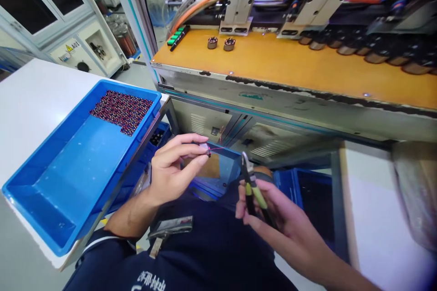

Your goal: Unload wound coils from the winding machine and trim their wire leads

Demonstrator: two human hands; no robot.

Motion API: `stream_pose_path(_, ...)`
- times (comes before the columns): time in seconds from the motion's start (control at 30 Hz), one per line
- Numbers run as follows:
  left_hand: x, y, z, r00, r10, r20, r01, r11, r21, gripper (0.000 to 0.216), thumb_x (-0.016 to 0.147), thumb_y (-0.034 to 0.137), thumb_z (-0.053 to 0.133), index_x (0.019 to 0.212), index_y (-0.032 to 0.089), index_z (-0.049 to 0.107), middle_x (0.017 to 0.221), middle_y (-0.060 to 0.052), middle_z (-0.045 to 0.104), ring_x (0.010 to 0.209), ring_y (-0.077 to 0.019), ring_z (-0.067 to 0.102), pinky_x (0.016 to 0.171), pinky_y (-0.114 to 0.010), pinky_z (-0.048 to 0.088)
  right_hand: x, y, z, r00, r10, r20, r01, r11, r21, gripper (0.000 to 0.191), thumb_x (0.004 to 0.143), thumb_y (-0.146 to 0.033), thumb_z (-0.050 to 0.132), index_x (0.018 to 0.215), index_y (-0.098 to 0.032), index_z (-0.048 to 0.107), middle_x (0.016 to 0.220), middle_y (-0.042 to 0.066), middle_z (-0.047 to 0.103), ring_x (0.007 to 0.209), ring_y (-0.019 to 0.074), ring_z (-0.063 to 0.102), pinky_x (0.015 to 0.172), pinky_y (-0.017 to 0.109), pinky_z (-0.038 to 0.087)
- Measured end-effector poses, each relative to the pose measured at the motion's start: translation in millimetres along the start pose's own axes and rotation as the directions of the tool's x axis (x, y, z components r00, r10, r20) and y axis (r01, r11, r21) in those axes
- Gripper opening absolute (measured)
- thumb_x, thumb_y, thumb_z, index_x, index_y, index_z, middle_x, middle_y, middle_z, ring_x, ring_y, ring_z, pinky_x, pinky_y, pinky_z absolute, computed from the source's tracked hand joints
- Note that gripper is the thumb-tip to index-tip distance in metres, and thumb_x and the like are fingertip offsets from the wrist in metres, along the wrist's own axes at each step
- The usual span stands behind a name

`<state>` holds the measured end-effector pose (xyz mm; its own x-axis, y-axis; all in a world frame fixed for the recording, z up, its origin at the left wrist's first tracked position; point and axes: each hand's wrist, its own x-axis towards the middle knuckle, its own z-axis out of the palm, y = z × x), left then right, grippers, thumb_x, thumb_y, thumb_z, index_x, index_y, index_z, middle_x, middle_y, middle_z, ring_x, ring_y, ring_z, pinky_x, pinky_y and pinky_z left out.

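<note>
Between thumb and fingertips, my left hand pinches a small wound coil part, mostly covered by the fingers. A thin reddish wire sticks out from it to the right. My right hand is wrapped round the green and black handles of cutting pliers. The pliers' jaws point up and stand a little right of the wire's end, apart from it. Left of my hands, a blue tray holds many small dark red and black parts, packed together at its far end.
Ahead runs an orange machine bench with two ring-shaped parts, a black marker and a row of dark cylinders. Blue bins stand below. A white table with a plastic-wrapped bundle is at right.
</note>
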<state>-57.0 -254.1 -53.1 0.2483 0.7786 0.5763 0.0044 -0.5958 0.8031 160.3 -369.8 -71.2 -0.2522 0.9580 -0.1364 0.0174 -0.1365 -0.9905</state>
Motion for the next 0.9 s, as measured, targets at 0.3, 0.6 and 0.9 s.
stream_pose_path(0.3,-0.5,2.0,3.5,1.0,-0.002,0.031,0.001,1.0,0.017,0.026,0.078,0.004,0.073,0.099,0.019,0.075,0.109,-0.009,0.074,0.096,-0.0177,0.072,0.077,-0.027,0.061,6.5,1.0,5.4,0.978,0.005,0.207,-0.049,0.977,0.206,0.057,0.097,-0.035,0.057,0.149,-0.026,0.036,0.129,0.013,0.057,0.121,0.0211,0.058,0.112,0.046,0.042)
stream_pose_path(0.6,-3.5,1.4,1.1,0.999,0.0,0.055,-0.002,0.999,0.043,0.026,0.079,0.006,0.073,0.101,0.02,0.074,0.11,-0.009,0.073,0.097,-0.0179,0.071,0.079,-0.028,0.06,11.1,-6.8,1.9,0.973,0.025,0.229,-0.075,0.975,0.21,0.055,0.096,-0.036,0.058,0.148,-0.028,0.041,0.124,0.01,0.058,0.112,0.017,0.059,0.108,0.037,0.046)
stream_pose_path(0.9,-3.8,1.3,3.9,0.998,-0.005,0.065,0.003,0.999,0.038,0.025,0.079,0.007,0.073,0.1,0.02,0.074,0.11,-0.009,0.073,0.096,-0.0185,0.071,0.08,-0.03,0.06,8.4,-8.4,8.3,0.988,-0.026,0.151,-0.012,0.968,0.249,0.047,0.096,-0.028,0.059,0.141,-0.037,0.049,0.108,0.004,0.061,0.091,0.0116,0.061,0.087,0.026,0.054)
